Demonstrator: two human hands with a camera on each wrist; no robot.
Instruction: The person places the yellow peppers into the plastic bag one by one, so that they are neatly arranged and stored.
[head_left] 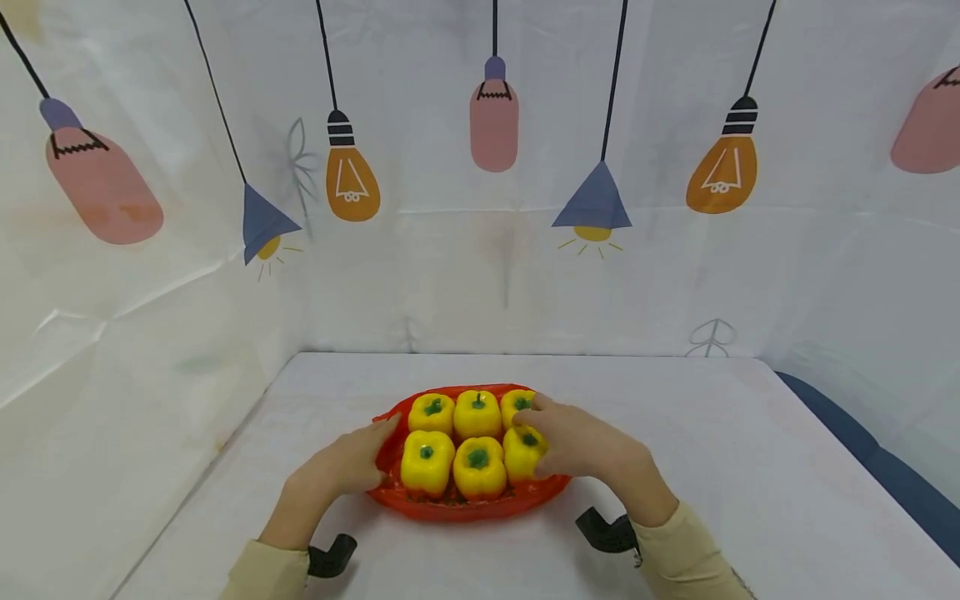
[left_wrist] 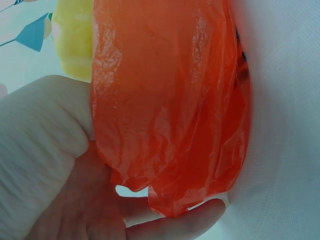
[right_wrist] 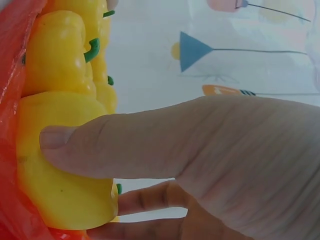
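Several yellow bell peppers (head_left: 477,413) with green stems sit in two rows in an opened red plastic bag (head_left: 468,512), its edge spread low around them. At the bag's left side, my left hand (head_left: 348,461) holds the plastic. The left wrist view shows the red film (left_wrist: 165,100) hiding the thumb's tip, with fingers (left_wrist: 185,220) at its lower edge. My right hand (head_left: 588,442) grips the near right pepper (right_wrist: 65,195). Its thumb lies across the pepper's side, and the other fingers reach around behind, their tips partly hidden.
The bag rests on a table with a white cover (head_left: 675,417). A pale sheet printed with hanging lamps (head_left: 495,125) encloses the back and sides. A dark blue shape (head_left: 870,450) shows beyond the right table edge. Black wrist mounts (head_left: 330,556) hang under both wrists.
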